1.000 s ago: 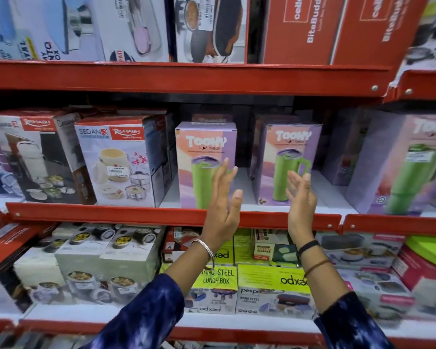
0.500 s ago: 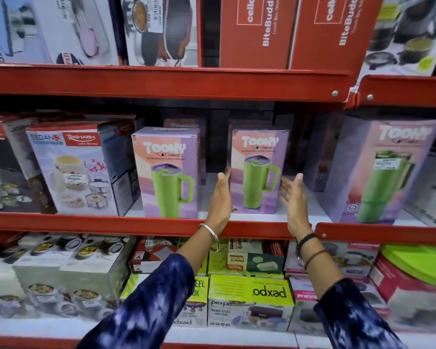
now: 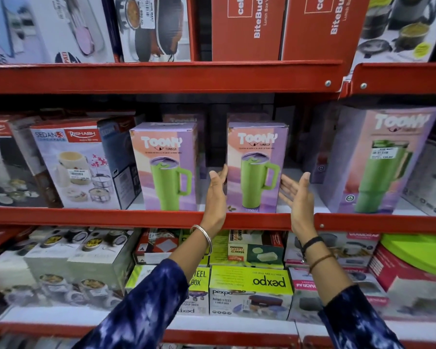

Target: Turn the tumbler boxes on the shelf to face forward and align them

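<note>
We read "TOONY TUMBLER" on both middle tumbler boxes [image 3: 165, 167] [image 3: 257, 167], "SEDAN 3" and "RISHABH" on the left box [image 3: 76, 162], "BiteBuddy" on the far red cartons [image 3: 247, 28], "pexpo" on the near lunch box [image 3: 249, 290].

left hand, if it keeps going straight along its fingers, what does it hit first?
Probably nothing solid soon: the left hand points up and back into the gap between the two Toony tumbler boxes, grazing the left side of the middle Toony box. Behind the gap is dark; depth unclear.
</note>
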`<state>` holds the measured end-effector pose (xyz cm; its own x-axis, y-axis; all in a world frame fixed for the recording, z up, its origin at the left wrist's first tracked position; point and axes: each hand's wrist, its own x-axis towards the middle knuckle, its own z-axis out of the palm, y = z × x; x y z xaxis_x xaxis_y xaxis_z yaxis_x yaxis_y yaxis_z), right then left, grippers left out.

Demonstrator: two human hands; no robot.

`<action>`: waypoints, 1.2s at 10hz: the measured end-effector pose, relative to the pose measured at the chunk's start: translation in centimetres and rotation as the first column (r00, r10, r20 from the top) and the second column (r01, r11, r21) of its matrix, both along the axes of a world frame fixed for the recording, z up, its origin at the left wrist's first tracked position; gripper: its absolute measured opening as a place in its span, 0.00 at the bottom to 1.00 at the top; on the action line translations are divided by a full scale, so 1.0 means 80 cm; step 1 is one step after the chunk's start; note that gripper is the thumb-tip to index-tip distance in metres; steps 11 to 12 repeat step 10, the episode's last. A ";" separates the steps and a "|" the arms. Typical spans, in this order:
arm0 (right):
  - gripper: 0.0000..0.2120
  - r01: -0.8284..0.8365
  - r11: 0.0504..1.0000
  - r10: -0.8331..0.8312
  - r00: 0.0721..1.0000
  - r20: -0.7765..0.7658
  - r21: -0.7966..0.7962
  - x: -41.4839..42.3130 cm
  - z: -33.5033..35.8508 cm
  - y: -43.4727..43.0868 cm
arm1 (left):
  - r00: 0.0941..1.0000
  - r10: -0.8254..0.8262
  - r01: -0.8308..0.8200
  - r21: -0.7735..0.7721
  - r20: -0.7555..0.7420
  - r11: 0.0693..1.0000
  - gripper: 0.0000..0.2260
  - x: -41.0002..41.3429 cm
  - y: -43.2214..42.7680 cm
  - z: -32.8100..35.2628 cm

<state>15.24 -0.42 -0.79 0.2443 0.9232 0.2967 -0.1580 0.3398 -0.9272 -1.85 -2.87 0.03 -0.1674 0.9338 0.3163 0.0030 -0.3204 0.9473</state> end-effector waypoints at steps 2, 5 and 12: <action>0.32 0.008 0.999 -0.009 1.000 0.002 0.032 0.001 -0.003 -0.016 | 1.000 -0.011 0.011 -0.001 -0.006 1.000 0.36 0.001 -0.022 0.000; 0.31 0.020 1.000 -0.020 1.000 -0.012 0.020 0.001 -0.002 -0.030 | 0.999 0.000 0.001 0.011 -0.051 1.000 0.35 0.000 -0.039 0.002; 0.20 0.240 0.788 -0.431 0.872 0.231 0.567 -0.026 0.073 -0.047 | 0.965 0.205 -0.100 0.489 -0.165 0.866 0.20 -0.039 -0.057 0.064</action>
